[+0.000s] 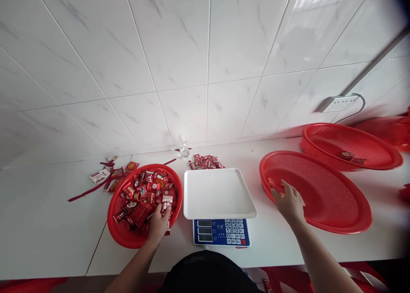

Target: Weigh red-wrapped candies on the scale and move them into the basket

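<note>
My left hand (159, 224) is closed on a red snack packet (167, 202) with a white printed label, at the right side of a round red basket (112, 218). Many small red wrapped snacks (143, 192) fill this basket. My right hand (290, 201) reaches into a larger red basket (361, 216) near its left wall, fingers curled. A small red packet (270, 183) lies by the fingertips; what the fingers hold is mostly hidden. Between my hands stands a digital scale (221, 232) with a bare white tray (219, 192).
Behind the scale lie a pile of red packets (206, 161) and a clear bottle (183, 148). Ribbons (88, 192), packets and a white card (100, 175) lie at left. Another red basket (307, 150) stands back right, below a power strip (338, 104). The tiled wall bounds the table.
</note>
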Available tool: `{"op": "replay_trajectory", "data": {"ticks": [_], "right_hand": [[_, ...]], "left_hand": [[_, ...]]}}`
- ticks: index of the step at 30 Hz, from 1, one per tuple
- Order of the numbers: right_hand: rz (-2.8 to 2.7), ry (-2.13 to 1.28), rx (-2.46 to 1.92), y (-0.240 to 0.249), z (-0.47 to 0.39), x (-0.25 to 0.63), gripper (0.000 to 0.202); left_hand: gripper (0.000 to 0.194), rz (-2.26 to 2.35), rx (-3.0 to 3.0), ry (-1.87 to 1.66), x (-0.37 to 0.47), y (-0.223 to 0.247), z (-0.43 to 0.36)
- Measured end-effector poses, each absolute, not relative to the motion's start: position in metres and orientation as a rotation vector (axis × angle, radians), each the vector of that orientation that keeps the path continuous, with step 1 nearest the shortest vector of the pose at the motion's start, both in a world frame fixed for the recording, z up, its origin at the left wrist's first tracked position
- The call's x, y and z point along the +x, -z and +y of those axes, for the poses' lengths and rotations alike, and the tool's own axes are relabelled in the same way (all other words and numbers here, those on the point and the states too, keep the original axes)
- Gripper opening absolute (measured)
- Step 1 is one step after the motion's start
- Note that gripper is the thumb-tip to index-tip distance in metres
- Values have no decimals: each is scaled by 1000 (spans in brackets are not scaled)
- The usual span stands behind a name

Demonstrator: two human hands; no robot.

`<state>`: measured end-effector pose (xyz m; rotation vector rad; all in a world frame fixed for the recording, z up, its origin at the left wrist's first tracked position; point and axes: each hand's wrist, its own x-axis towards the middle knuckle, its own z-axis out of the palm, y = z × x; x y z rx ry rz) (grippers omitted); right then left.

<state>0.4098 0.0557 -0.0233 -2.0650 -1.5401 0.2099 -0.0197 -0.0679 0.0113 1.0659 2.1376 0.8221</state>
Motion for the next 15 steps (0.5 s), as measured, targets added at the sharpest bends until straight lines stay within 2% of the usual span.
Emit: {"op": "replay_trajectory", "data": {"ticks": [4, 7, 12, 15], "right_hand": [[-1770, -194, -1790, 35, 34, 362, 48], [-1896, -235, -1617, 35, 17, 327, 45], [-2013, -334, -1505, 24, 1, 289, 41], [-2034, -406, -1531, 16, -3, 277, 41]], "left_hand": [[40, 2093, 1014, -1093, -16, -31, -64], [41, 1885, 999, -1193, 4, -48, -50], [42, 1448, 919, -1108, 54, -51, -21], [38, 1458, 920, -932, 68, -39, -13]]}}
